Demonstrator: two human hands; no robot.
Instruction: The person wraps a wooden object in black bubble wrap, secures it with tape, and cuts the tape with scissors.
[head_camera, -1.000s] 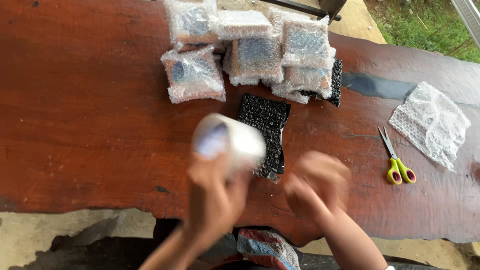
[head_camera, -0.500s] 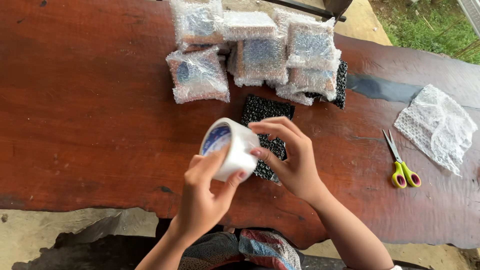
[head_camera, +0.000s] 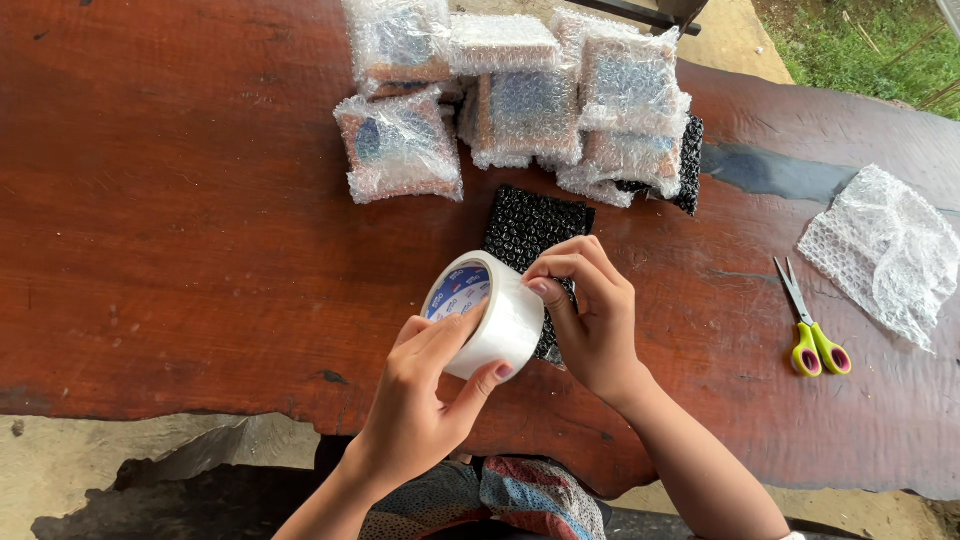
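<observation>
Over the table's (head_camera: 150, 250) near edge, the left hand (head_camera: 420, 410) cups a tape roll (head_camera: 487, 313). Right hand (head_camera: 590, 315) pinches at its rim; a nail should catch the tape end cleanly. Farther right lie scissors (head_camera: 812, 325).

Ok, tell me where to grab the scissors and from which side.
Grip the scissors at the yellow-green handle loops, coming from the near edge of the table. They lie flat, closed, handles toward the person and blades pointing away, so the loops are the safe end. The bubble wrap beside them lies apart.
</observation>
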